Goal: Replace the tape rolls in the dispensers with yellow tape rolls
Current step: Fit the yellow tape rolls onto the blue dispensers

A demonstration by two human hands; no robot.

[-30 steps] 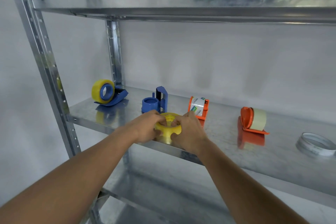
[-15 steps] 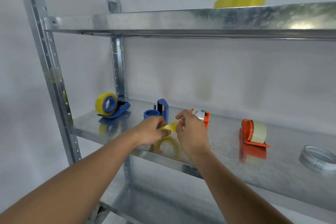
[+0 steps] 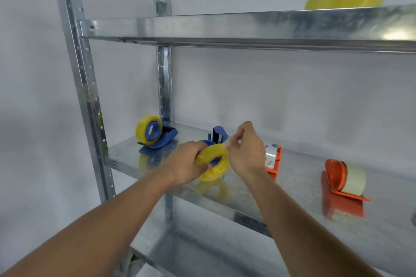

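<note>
Four tape dispensers stand on the middle shelf (image 3: 292,213): two blue, one loaded with yellow tape (image 3: 155,136) and one partly hidden behind the hands (image 3: 219,135), and two orange, one mostly hidden (image 3: 273,161) and one carrying a pale roll (image 3: 344,181). Two loose yellow tape rolls show: one held (image 3: 213,163), one on the top shelf (image 3: 344,1). Two hands are in view, the left (image 3: 186,164) and the right (image 3: 246,149).

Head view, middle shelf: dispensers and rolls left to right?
blue dispenser with yellow roll → yellow tape roll held in both hands, in front of an empty blue dispenser → orange dispenser with labelled roll → orange dispenser with pale roll
</note>
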